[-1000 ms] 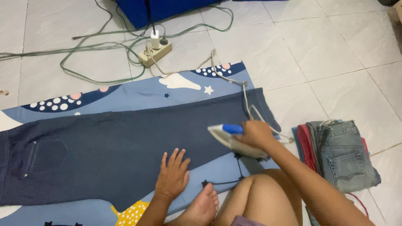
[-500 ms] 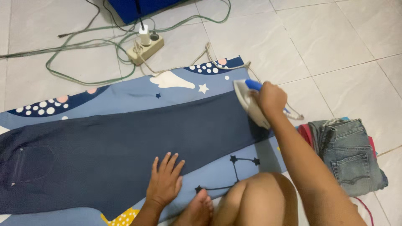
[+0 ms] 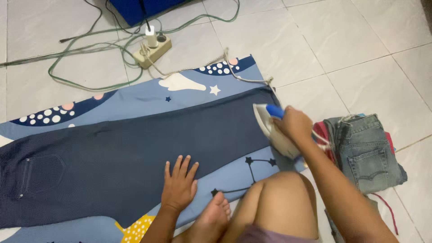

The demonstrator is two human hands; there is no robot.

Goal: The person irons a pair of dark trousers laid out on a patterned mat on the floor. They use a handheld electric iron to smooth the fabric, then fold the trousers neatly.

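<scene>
Dark navy trousers lie flat across a light blue patterned sheet on the tiled floor. My left hand presses flat, fingers spread, on the trousers' near edge. My right hand grips the blue handle of a white clothes iron, which sits at the leg's hem end on the right. The iron's braided cord runs back across the sheet toward a power strip.
A folded stack with light denim on top lies right of the sheet. Green and black cables loop on the tiles near a blue object at the top. My bare knee and foot rest at the sheet's near edge.
The iron went from the near hem up to the far hem corner, then came back toward me along the hem. My left hand stayed pressed on the trousers.
</scene>
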